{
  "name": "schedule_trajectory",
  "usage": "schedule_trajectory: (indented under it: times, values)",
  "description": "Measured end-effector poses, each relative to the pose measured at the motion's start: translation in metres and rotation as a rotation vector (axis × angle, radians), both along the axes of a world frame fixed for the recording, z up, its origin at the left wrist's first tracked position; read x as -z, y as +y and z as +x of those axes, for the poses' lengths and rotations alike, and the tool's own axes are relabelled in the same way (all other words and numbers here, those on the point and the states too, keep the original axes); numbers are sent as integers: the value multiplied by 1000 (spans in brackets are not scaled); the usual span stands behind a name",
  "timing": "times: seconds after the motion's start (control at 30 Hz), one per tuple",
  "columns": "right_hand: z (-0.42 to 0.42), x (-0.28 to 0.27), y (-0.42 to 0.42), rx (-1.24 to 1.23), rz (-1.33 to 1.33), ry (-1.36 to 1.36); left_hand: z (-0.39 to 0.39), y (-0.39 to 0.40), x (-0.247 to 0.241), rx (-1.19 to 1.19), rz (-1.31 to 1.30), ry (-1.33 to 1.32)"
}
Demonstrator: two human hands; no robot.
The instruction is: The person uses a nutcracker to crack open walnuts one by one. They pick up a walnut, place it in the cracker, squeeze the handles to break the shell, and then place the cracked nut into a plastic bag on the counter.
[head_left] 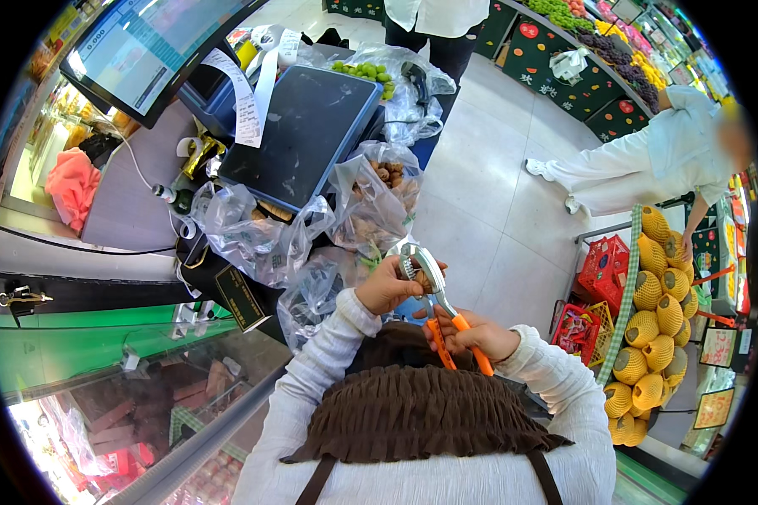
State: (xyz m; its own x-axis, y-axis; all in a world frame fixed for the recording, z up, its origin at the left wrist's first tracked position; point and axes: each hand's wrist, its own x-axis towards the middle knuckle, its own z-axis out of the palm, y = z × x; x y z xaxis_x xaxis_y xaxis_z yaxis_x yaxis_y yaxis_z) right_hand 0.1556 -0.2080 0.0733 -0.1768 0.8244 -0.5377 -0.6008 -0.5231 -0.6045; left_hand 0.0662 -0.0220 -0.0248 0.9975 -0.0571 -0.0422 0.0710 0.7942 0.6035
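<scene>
My left hand (391, 287) holds a brown nut (424, 280), probably a walnut, between the toothed metal jaws of a nutcracker (441, 287). My right hand (474, 334) is around the nutcracker's orange handles, which stand somewhat apart. Just beyond my hands, a clear plastic bag of brown nuts (386, 173) leans beside a flat black weighing scale (300, 129). More crumpled clear bags (265, 243) lie in front of the scale.
A touchscreen (145, 50) with curling receipt paper (246, 107) stands beyond the scale, near green grapes (366, 71). At left are a small bottle (175, 197) and a glass display case (132, 385). Netted yellow melons (660, 315) fill a stand at right. Two people stand further off.
</scene>
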Motion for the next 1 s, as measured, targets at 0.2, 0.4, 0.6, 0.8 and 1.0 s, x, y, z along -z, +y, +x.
schedule_trajectory:
  times: [0.2, 0.4, 0.6, 0.8, 1.0]
  values:
    - [-4, 11, -4, -19, 17, -54, -1, -2, -9, 27, -83, -43]
    - [14, 8, -11, -69, 147, 141, 0, -3, -8, -21, -6, 55]
    - [18, -1, -12, -93, 149, 68, 8, 7, -15, 27, 55, 23]
    - [13, -4, -10, -64, 28, 38, 8, 12, -14, 82, 114, -20]
    - [3, 3, -11, -28, -18, 12, 5, 8, -11, 80, 127, -8]
